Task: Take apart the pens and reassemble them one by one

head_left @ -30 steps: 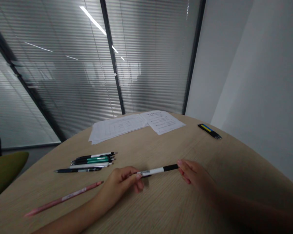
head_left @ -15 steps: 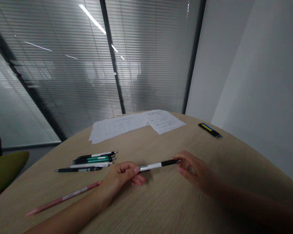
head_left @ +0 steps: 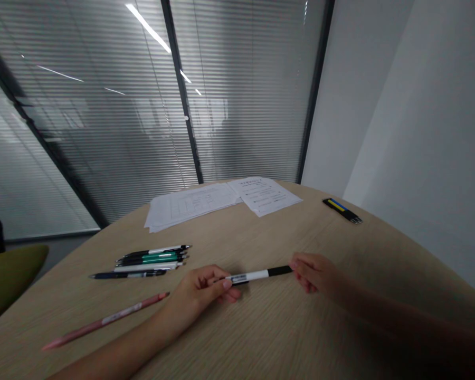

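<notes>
A white pen with a black end [head_left: 257, 275] is held level just above the wooden table [head_left: 285, 338]. My left hand [head_left: 200, 290] pinches its white end, fingers curled. My right hand [head_left: 312, 272] grips the black end with closed fingertips. Both hands are near the middle of the table, close to me.
Several pens [head_left: 150, 259] lie side by side to the left, with a pink pencil [head_left: 106, 319] nearer the table edge. Sheets of paper [head_left: 221, 200] lie at the far side. A black and yellow pack [head_left: 342, 210] lies at the right. A green chair [head_left: 8, 274] stands at the left.
The pen dipped slightly back to level and my right hand closed more tightly on its black end. Both hands stay in about the same place.
</notes>
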Available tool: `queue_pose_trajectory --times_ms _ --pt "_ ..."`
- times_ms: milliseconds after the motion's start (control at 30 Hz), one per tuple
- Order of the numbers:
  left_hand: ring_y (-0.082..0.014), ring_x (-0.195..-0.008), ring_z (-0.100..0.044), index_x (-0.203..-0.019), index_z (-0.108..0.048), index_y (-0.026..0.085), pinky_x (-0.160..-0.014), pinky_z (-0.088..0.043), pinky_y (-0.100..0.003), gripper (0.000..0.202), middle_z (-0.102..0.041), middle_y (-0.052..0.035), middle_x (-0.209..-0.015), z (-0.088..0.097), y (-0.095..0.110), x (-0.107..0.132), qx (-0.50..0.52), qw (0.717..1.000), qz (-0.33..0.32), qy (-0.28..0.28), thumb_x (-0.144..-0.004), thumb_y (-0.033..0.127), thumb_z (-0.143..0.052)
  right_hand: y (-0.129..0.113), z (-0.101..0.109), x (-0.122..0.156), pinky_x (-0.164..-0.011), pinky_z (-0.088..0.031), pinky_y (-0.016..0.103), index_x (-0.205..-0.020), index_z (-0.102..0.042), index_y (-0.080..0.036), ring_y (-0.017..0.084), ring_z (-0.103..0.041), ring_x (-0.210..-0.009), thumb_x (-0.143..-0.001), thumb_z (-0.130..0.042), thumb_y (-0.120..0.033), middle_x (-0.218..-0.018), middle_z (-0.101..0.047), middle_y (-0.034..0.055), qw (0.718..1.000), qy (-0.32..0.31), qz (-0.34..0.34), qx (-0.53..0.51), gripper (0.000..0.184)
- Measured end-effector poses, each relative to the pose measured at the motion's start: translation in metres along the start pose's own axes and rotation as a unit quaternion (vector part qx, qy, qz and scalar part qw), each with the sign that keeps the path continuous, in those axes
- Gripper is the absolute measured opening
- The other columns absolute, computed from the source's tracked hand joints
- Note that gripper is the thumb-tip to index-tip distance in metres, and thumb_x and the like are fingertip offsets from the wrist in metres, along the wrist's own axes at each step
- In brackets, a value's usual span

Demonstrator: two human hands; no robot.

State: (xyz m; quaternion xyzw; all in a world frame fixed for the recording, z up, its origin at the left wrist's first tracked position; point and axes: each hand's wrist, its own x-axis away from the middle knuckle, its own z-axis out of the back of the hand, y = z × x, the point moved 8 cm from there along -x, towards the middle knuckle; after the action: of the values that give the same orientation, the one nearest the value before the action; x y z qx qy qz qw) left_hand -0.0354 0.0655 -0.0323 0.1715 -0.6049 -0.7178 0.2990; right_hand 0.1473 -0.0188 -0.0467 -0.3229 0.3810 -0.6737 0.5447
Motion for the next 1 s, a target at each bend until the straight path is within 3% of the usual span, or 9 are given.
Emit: queue_pose_trajectory --times_ms 167,267,500,800,1000 --pt "-0.0151 -0.063 -0.062 -0.071 -0.059 0.015 -0.061 -0.044 -0.025 0.025 -0.069 -0.0023 -0.066 0.001 0.0 0.001 0.026 1.0 0.005 0.007 -0.067 0.04 -0.061 -0.008 0.003 -0.003 -0.039 -0.027 0.017 -0.064 -0.043 -0.018 0.005 -0.035 -0.04 -0.071 -0.049 -0.037 -0.05 -0.045 -0.0043 0.999 -0.008 0.01 -0.045 0.022" --pt "-0.0147 -0.061 -0.062 -0.07 -0.059 0.015 -0.06 -0.044 -0.025 0.025 -0.069 -0.002 -0.065 0.001 0.002 0.001 0.026 1.0 0.002 0.009 -0.067 0.04 -0.061 -0.009 0.002 -0.005 -0.036 -0.028 0.017 -0.073 -0.045 -0.018 0.005 -0.035 -0.039 -0.066 -0.053 -0.041 -0.054 -0.047 -0.0047 0.995 -0.03 0.006 -0.1 0.025" --pt "-0.0147 -0.06 -0.062 -0.069 -0.059 0.015 -0.06 -0.045 -0.025 0.024 -0.069 -0.0023 -0.064 -0.001 0.0 0.0 0.023 1.0 -0.003 -0.002 -0.066 0.038 -0.062 0.008 -0.001 -0.002 -0.036 -0.027 0.017 -0.05 -0.045 -0.016 0.004 -0.036 -0.033 -0.076 -0.036 -0.05 -0.038 -0.042 -0.0038 0.996 -0.063 -0.051 -0.025 0.044" --pt "-0.0127 -0.059 -0.06 -0.069 -0.059 0.015 -0.058 -0.043 -0.022 0.023 -0.069 -0.0014 -0.064 -0.001 0.004 0.0 0.029 1.0 -0.003 0.008 -0.066 0.037 -0.063 -0.006 0.005 -0.002 -0.035 -0.027 0.016 -0.053 -0.047 -0.016 0.004 -0.039 -0.036 -0.064 -0.053 -0.044 -0.044 -0.048 -0.0038 0.994 -0.05 -0.054 -0.08 0.031" --pt "-0.0139 -0.06 -0.061 -0.069 -0.059 0.014 -0.06 -0.044 -0.024 0.024 -0.069 -0.0025 -0.065 -0.001 0.003 0.001 0.03 0.999 -0.007 0.008 -0.066 0.038 -0.063 -0.007 0.004 -0.003 -0.033 -0.024 0.015 -0.067 -0.048 -0.018 0.003 -0.036 -0.034 -0.054 -0.064 -0.032 -0.043 -0.046 -0.0085 0.99 -0.066 -0.056 -0.114 0.025"
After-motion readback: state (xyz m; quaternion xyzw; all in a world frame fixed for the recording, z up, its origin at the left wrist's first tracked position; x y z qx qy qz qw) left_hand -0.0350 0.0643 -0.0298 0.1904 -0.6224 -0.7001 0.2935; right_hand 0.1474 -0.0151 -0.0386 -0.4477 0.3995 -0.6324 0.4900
